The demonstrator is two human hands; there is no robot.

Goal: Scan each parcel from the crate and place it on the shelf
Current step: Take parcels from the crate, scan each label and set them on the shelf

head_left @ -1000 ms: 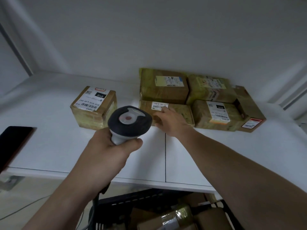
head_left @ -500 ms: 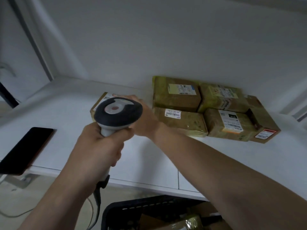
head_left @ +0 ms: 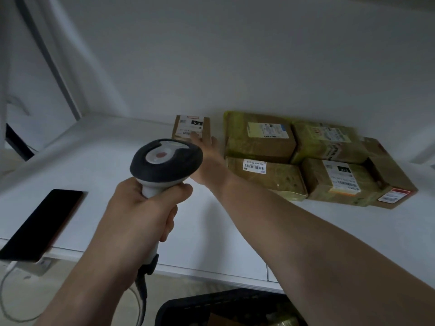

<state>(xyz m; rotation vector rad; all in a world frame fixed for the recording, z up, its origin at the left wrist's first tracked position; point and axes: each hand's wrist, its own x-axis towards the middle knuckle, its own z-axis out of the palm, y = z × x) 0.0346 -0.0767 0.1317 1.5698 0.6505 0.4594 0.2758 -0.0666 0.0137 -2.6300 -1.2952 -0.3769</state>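
My left hand (head_left: 143, 208) grips the handle of a grey and black barcode scanner (head_left: 164, 163), held up in front of the shelf. My right hand (head_left: 207, 156) reaches far back on the white shelf (head_left: 106, 165), its straight fingers touching a small brown parcel (head_left: 190, 128) with a white label near the back wall. To the right, several taped brown parcels (head_left: 259, 137) lie packed together. The black crate (head_left: 223, 307) shows at the bottom edge with parcels inside, mostly hidden by my right arm.
A black phone (head_left: 42, 224) lies on the shelf's front left corner. The scanner's cable (head_left: 141, 292) hangs below my left hand. A dark post (head_left: 58, 62) stands at the shelf's left end. Bare shelf surface lies between the phone and the parcels.
My right hand left the flat parcel in the group, went to the small parcel on the left, and that parcel now sits further back near the wall. The scanner stayed in my left hand.
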